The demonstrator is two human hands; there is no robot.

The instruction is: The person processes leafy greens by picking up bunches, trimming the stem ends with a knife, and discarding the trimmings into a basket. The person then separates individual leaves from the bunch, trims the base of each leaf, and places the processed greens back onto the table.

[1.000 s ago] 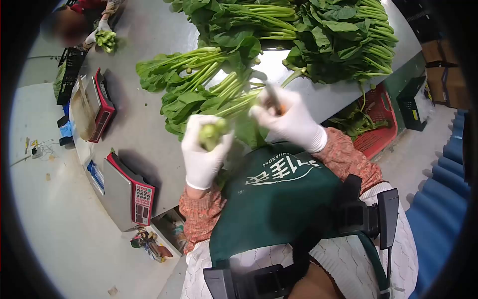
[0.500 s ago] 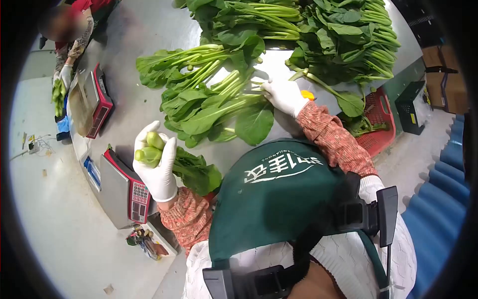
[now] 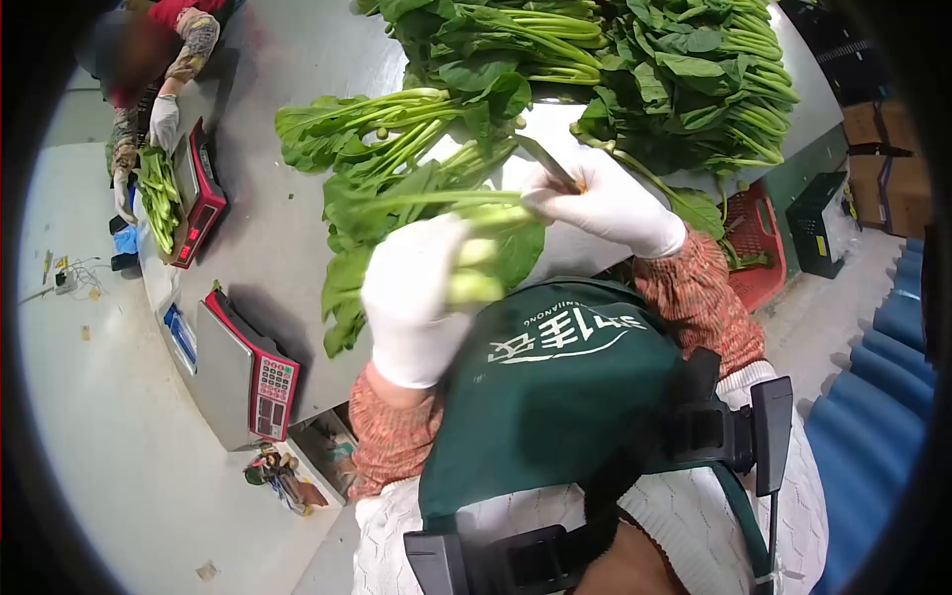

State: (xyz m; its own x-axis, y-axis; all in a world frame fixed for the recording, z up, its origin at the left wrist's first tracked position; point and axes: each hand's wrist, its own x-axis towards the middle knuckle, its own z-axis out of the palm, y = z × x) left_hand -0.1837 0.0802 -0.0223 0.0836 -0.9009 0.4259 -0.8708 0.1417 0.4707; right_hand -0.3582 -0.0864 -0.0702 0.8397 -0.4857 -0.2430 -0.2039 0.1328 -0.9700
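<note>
My left hand (image 3: 416, 297), in a white glove, is wrapped around several leafy green stalks (image 3: 478, 253) with their pale cut ends pointing right. Their leaves hang partly hidden behind the hand. In my gloved right hand (image 3: 615, 203) is a small knife (image 3: 547, 162), its dark blade pointing up and left. The same hand's fingers touch the end of another long green stalk (image 3: 426, 198), which stretches left over the left hand. Loose leafy greens (image 3: 367, 149) lie on the metal table just beyond both hands.
Big stacks of greens (image 3: 694, 79) fill the table's far side. A red-edged scale (image 3: 248, 367) stands to the left. Beyond it a co-worker (image 3: 188, 50) handles stalks over a second scale (image 3: 203, 188). A red crate (image 3: 759, 238) sits right, below table level.
My left hand has moved right and up with its stalks, towards my right hand. The right hand has turned, and the knife blade now shows. The co-worker's stalks moved onto the far scale.
</note>
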